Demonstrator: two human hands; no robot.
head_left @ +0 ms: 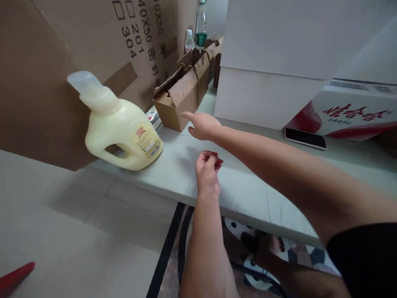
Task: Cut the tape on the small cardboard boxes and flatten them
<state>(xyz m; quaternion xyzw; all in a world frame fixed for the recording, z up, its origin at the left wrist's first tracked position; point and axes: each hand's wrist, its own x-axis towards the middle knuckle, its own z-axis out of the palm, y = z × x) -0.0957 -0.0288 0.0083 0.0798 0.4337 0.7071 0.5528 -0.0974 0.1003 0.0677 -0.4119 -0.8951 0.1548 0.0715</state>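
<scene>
My right hand [203, 125] reaches in from the right, with a finger stretched out towards the front of an opened cardboard box [172, 111]. Its fingertips are at the box's corner; whether they touch it, I cannot tell. Below it, my left hand [207, 171] hovers over the pale ledge [242, 182] with its fingers curled in and the thumb against them. Anything inside that grip is hidden. To the left stands a pale yellow jug [124, 124] with a handle, a label and a clear cap.
Behind the jug leans a large printed carton [56, 91]. Bottles [201, 25] stand behind the row of small boxes. At right are stacked white boxes [266, 97], a phone [305, 138] lying flat and a red-and-white carton [359, 109]. A panda-patterned mat [238, 227] lies below.
</scene>
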